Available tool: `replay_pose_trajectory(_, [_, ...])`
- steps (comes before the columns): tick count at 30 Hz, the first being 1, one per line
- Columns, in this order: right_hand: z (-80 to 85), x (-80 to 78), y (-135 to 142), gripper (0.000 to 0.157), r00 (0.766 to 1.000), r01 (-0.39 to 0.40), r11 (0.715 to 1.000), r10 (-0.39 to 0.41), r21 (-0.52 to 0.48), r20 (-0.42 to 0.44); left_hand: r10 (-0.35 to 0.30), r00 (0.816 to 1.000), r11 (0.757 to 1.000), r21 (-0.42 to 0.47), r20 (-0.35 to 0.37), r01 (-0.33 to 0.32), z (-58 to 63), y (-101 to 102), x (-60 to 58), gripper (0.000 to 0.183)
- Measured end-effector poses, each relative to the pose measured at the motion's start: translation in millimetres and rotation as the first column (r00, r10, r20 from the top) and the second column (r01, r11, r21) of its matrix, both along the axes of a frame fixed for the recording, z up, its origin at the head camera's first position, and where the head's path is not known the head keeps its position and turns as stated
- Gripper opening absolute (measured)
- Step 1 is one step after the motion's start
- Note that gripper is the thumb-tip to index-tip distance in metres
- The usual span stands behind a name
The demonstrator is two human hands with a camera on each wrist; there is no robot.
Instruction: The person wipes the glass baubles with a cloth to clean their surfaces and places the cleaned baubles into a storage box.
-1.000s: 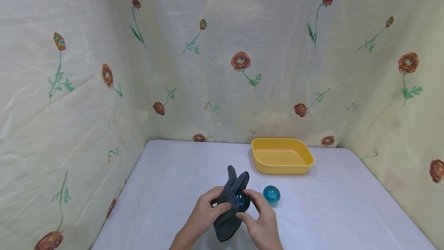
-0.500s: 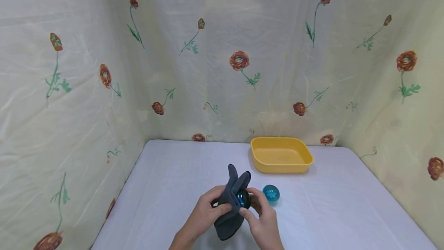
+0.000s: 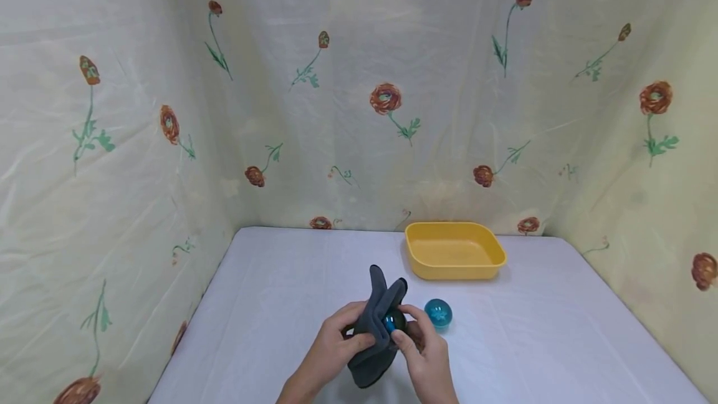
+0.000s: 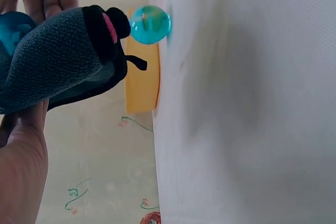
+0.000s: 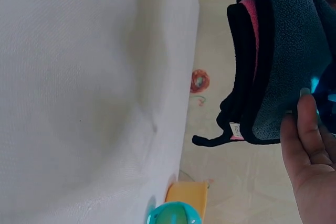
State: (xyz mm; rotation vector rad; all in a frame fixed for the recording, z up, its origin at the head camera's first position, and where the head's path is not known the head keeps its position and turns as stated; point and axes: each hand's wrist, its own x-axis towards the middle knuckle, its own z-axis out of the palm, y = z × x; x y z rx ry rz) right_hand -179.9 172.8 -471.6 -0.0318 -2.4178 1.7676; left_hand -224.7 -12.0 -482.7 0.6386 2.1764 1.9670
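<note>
A dark grey cloth with black edging is folded around a glossy blue ball, above the table. My left hand grips the folded cloth from the left, thumb on top. From the right, my right hand holds the ball's exposed side, its thumb on the front of the ball. The left wrist view shows the cloth's fuzzy face, pink strip and a small black loop. A white tag shows at its edge in the right wrist view. The cloth hides much of the ball.
A translucent teal ball rests on the white-covered table, just right of my right hand. Behind it stands a yellow rectangular basin. Flower-patterned sheeting closes off the back and both sides.
My right thumb has moved up from the cloth's edge onto the front of the ball. The left hand keeps its grip on the cloth, and the teal ball and basin stay put.
</note>
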Motion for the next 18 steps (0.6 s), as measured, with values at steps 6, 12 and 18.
replay_pose_trajectory(6, [-2.0, -1.2, 2.4, 0.05, 0.999, -0.028, 1.0, 0.028, 0.004, 0.017, -0.012, 1.0, 1.0, 0.012, -0.004, 0.012, -0.6, 2.3, 1.3, 0.041])
replay_pose_trajectory(12, [-4.7, -3.4, 4.2, 0.051, 0.998, -0.054, 0.999, 0.054, 0.004, 0.032, -0.014, 1.0, 1.0, 0.004, -0.01, 0.014, -0.7, 3.2, 1.9, 0.042])
replay_pose_trajectory(18, [-6.3, -3.9, 4.2, 0.052, 0.998, -0.064, 0.998, 0.064, -0.008, 0.03, -0.008, 1.0, 1.0, 0.009, -0.021, 0.009, 1.5, 3.9, 1.4, 0.04])
